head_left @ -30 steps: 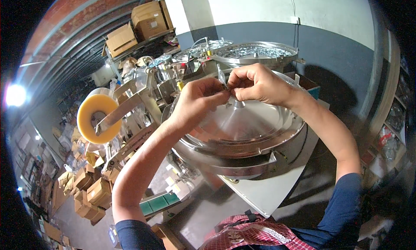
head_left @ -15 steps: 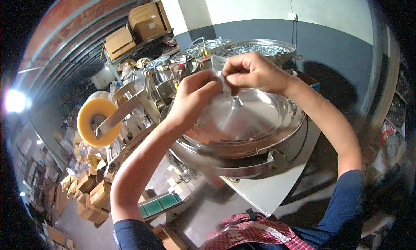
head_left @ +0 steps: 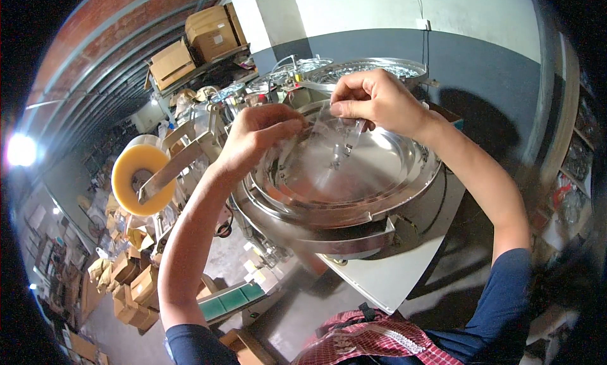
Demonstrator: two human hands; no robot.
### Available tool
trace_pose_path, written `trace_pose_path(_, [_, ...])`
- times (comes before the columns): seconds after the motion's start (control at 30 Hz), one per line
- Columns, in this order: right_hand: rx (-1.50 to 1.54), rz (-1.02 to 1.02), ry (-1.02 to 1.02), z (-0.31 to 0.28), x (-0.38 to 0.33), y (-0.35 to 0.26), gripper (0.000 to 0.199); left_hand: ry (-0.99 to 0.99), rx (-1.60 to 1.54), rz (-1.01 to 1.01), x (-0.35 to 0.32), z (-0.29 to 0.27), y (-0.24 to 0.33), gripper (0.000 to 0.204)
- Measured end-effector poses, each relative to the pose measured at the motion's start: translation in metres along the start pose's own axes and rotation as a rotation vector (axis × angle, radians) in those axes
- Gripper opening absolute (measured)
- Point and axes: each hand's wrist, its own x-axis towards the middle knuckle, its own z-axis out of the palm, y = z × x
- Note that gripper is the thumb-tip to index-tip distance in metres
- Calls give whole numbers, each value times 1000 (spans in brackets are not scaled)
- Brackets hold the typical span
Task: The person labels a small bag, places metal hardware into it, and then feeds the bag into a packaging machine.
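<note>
My right hand (head_left: 379, 105) pinches a clear plastic bag (head_left: 325, 121) above a shiny round metal bowl (head_left: 373, 181) with a raised cone in its middle. My left hand (head_left: 265, 131) is closed at the other side of the thin film; its fingertips are partly hidden, but they seem to grip the bag's edge. Several small dark pieces (head_left: 347, 151) show below the bag, over the bowl; whether they are falling or lying in it I cannot tell. Both hands are held apart above the bowl's far half.
Behind stands another round bowl (head_left: 360, 71) full of small shiny parts. To the left is a yellowish film roll (head_left: 142, 178) on a metal arm. A green conveyor belt (head_left: 234, 302) lies lower left, near cardboard boxes (head_left: 136, 295). A pale tabletop (head_left: 379, 283) juts out below the bowl.
My hands were close together on the bunched bag. Now they have drawn apart, the left moving leftward, and the film is spread out. Small dark pieces have appeared below it.
</note>
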Motion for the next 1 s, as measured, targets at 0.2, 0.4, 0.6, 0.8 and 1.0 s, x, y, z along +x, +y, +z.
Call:
trace_pose_path(0.2, [81, -66, 50, 16, 0, -10, 15, 44, 23, 170, 6, 18, -4, 18])
trace_pose_path(0.4, [347, 47, 57, 18, -5, 9, 12, 188, -231, 6, 1, 17, -4, 18])
trace_pose_path(0.6, [-185, -205, 115, 13, 2, 21, 17, 182, 159, 248, 10, 7, 0, 39])
trace_pose_path(0.8, [-461, -396, -78, 17, 11, 11, 19, 201, 838, 407, 14, 16, 7, 16])
trace_pose_path(1.0, [-474, -327, -7, 20, 15, 14, 14, 315, 667, 287, 20, 21, 7, 22])
